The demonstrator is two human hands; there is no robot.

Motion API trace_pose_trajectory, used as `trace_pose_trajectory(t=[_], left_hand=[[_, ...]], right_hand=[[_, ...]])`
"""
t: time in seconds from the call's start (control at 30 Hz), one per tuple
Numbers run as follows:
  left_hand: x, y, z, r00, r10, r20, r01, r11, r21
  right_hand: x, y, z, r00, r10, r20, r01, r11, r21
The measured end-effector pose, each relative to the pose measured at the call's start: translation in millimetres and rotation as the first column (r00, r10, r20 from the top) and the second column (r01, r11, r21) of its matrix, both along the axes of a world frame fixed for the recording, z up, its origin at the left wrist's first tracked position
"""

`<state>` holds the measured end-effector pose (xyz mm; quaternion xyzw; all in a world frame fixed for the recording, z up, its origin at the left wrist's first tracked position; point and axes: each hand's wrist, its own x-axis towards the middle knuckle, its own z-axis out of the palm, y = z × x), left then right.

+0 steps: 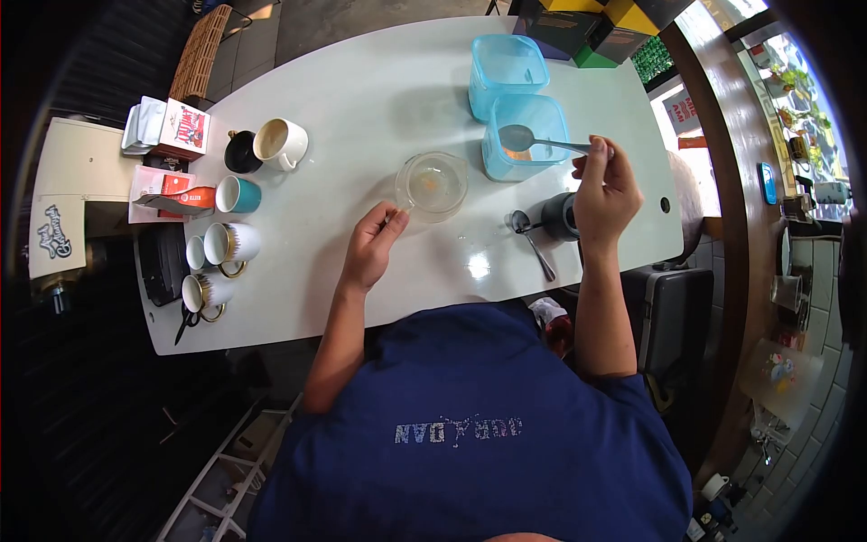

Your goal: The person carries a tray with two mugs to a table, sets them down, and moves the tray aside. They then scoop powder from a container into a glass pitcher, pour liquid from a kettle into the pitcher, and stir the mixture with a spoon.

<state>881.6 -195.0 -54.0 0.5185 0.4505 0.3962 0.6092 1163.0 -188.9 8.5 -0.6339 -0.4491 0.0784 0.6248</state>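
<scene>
- Presently, a spoon [518, 138] is being held by the right hand [603, 194], its handle pinched between thumb and curled fingers, with the bowl of the spoon being kept just over the nearer blue tub [533, 163].
- The small glass jug [433, 185] is being gripped at its near edge by the fingertips of the left hand [372, 244], which is closed lightly on it; the jug is standing on the white desk [361, 99], between the two hands.
- A second blue tub [506, 65] is sitting just beyond the first, farther from the right hand.
- A second spoon [533, 242] is lying on the desk just left of the right wrist, touching a dark round object [560, 215].
- Several cups are being kept well out to the left of the left hand, among them a white mug [280, 143], a black cup [242, 152] and a teal cup [239, 194].
</scene>
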Motion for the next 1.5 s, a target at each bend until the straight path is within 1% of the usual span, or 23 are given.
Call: trace_pose_trajectory(t=[0.07,0.13,0.2,0.27,0.4,0.47,0.6,0.67,0.7,0.8,0.83,0.9,0.93,0.97,1.0,1.07,1.1,1.13,1.2,1.23,1.37,1.47,1.5], left_hand=[[0.1,0.6,-4.7,1.0,-0.008,-0.005,0.008,1.0,-0.009],[1.1,1.7,-7.1,1.0,-0.016,-0.008,0.016,1.0,-0.02],[3.2,1.1,-8.2,0.999,-0.034,-0.012,0.034,0.999,-0.037],[5.0,-0.5,-7.6,0.999,-0.041,-0.009,0.04,0.998,-0.047],[8.8,-4.5,-8.5,0.999,-0.053,-0.002,0.052,0.995,-0.088],[10.1,-5.2,-13.9,0.998,-0.058,0.011,0.058,0.995,-0.079],[12.4,-6.1,-19.8,0.998,-0.066,0.025,0.068,0.994,-0.088],[14.8,-6.9,-21.8,0.997,-0.067,0.025,0.069,0.994,-0.09],[15.7,-7.3,-22.7,0.998,-0.06,0.024,0.062,0.994,-0.087],[18.3,-9.9,-27.2,0.998,-0.05,0.03,0.054,0.992,-0.115],[19.1,-10.2,-28.2,0.998,-0.054,0.03,0.057,0.991,-0.118],[20.4,-11.7,-30.0,0.996,-0.071,0.049,0.076,0.991,-0.111],[20.9,-12.6,-30.7,0.996,-0.074,0.048,0.079,0.99,-0.114],[21.6,-13.6,-30.9,0.997,-0.069,0.039,0.074,0.989,-0.125],[22.1,-14.5,-30.9,0.997,-0.066,0.03,0.07,0.988,-0.135],[21.7,-16.1,-32.8,0.996,-0.08,0.041,0.085,0.986,-0.146],[21.4,-16.7,-33.3,0.995,-0.087,0.053,0.095,0.983,-0.154],[22.0,-17.1,-32.7,0.994,-0.093,0.05,0.099,0.984,-0.15],[23.0,-20.4,-31.5,0.994,-0.093,0.06,0.101,0.983,-0.154],[23.2,-21.3,-31.7,0.994,-0.094,0.055,0.102,0.983,-0.152],[26.3,-26.9,-30.2,0.989,-0.124,0.076,0.135,0.977,-0.167],[30.2,-30.2,-27.7,0.987,-0.15,0.062,0.158,0.975,-0.157],[31.4,-30.9,-27.0,0.985,-0.164,0.054,0.17,0.974,-0.15]], right_hand=[[-2.7,3.5,-0.7,1.0,-0.003,-0.004,0.003,1.0,-0.025],[-1.9,7.3,-4.8,0.998,0.036,0.051,-0.029,0.991,-0.134],[-0.8,11.9,-11.0,0.999,0.029,0.045,-0.023,0.99,-0.136],[0.6,13.3,-13.8,0.993,0.024,0.116,-0.006,0.989,-0.151],[2.5,8.6,-7.7,0.996,0.039,0.077,-0.024,0.983,-0.18],[5.8,3.9,-3.3,0.99,0.086,0.116,-0.046,0.95,-0.308],[14.6,-6.8,-7.9,0.969,0.143,0.203,-0.094,0.968,-0.233],[23.3,-18.2,-9.4,0.996,0.049,0.07,-0.035,0.981,-0.191],[26.6,-28.9,-2.7,0.997,0.033,-0.071,-0.051,0.965,-0.257],[62.0,-58.6,-24.9,0.965,-0.089,0.247,0.194,0.876,-0.442],[63.9,-68.5,-30.1,0.965,-0.091,0.247,0.197,0.874,-0.445],[64.6,-89.8,-39.9,0.962,-0.134,0.238,0.251,0.778,-0.576],[65.7,-99.1,-52.3,0.962,-0.137,0.237,0.253,0.776,-0.578],[66.7,-108.6,-67.2,0.997,-0.072,0.017,0.067,0.784,-0.618],[62.7,-113.4,-67.9,0.979,-0.009,-0.205,-0.121,0.78,-0.614],[56.6,-119.0,-64.1,0.906,0.044,-0.421,-0.343,0.659,-0.669],[54.5,-120.1,-70.7,0.905,0.039,-0.424,-0.353,0.627,-0.694],[54.2,-120.5,-73.9,0.904,0.036,-0.427,-0.351,0.632,-0.691],[52.1,-121.7,-77.4,0.813,0.027,-0.582,-0.416,0.726,-0.548],[50.3,-121.7,-74.9,0.796,0.028,-0.604,-0.43,0.729,-0.533],[45.2,-123.3,-86.5,0.816,0.065,-0.574,-0.393,0.791,-0.469],[43.4,-125.6,-80.7,0.812,0.071,-0.579,-0.371,0.828,-0.42],[44.8,-126.3,-75.2,0.839,0.07,-0.54,-0.344,0.836,-0.427]])
